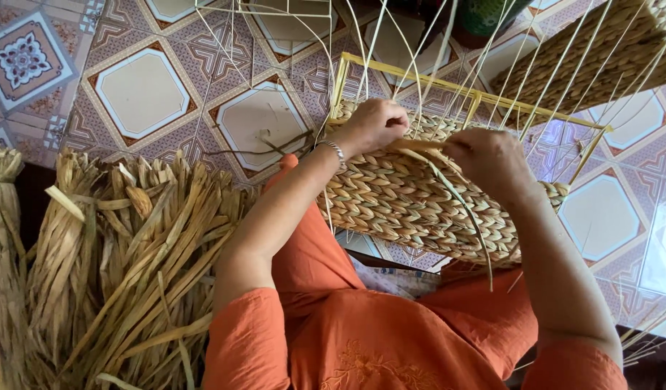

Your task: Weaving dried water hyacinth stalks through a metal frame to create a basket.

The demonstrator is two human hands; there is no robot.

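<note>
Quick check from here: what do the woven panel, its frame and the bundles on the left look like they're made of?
Woven panel: dried plant fibre, matte tan, plaited in braid-like rows.
Frame: thin rigid rods, pale yellow coating; probably metal wire, hard to confirm.
Bundles: flat dried straw-coloured leaves or stalks, looking like the same fibre.

Head-worn view, steeply down, close.

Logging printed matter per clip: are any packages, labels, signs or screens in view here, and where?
None in view: only the half-woven basket under the left hand and right hand, bundles of dried straw at left, and patterned floor tiles.
</note>
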